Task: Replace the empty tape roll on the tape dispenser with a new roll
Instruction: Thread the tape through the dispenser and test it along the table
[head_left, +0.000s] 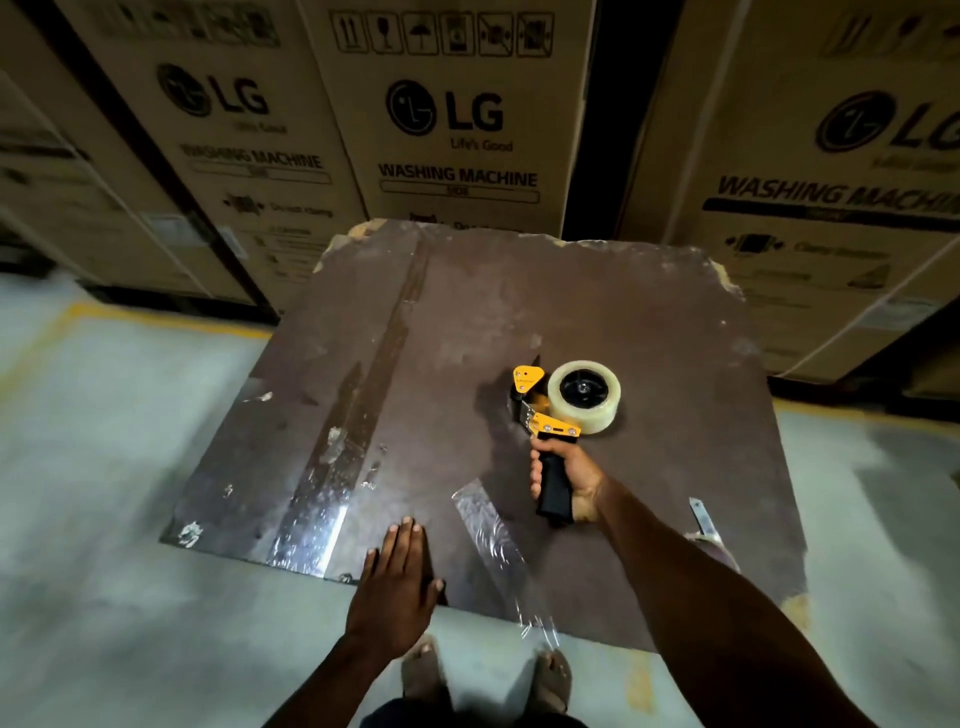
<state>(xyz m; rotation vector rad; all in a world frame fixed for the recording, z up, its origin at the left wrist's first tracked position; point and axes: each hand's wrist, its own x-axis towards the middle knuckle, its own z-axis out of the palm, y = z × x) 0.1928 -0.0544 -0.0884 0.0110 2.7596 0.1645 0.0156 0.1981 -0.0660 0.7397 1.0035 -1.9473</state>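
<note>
Stacked cardboard cartons (452, 119) printed "LG Washing Machine" are standing behind a worn brown tabletop (597, 291) that is sitting on a pale concrete floor (104, 457). Toward the right edge of the tabletop, the right hand (569, 478) is wrapping its grip fully around the black handle of the tape dispenser (545, 415) — fingers curled closed, thumb over the top. A full-looking roll of clear tape (584, 396) is sitting on the dispenser's hub, so the new roll appears to be already mounted; no empty core is identifiable in view. The left hand (397, 577) is lying flat and open, fingers extended, at the near edge of the tabletop, holding nothing. A loose strip of clear tape (493, 540) is running from the middle of the near side down past the near edge, and a small blade-like tool (701, 517) is lying near the near right corner. Older tape residue (332, 478) is streaking the left half.

Probable hazards — the free tape end may be sticking back onto the roll or tabletop if it is not threaded under the roller; the serrated cutter beside the yellow plate is sitting close to where fingers would be feeding tape; the loose strip could be snagging the wrist.
</note>
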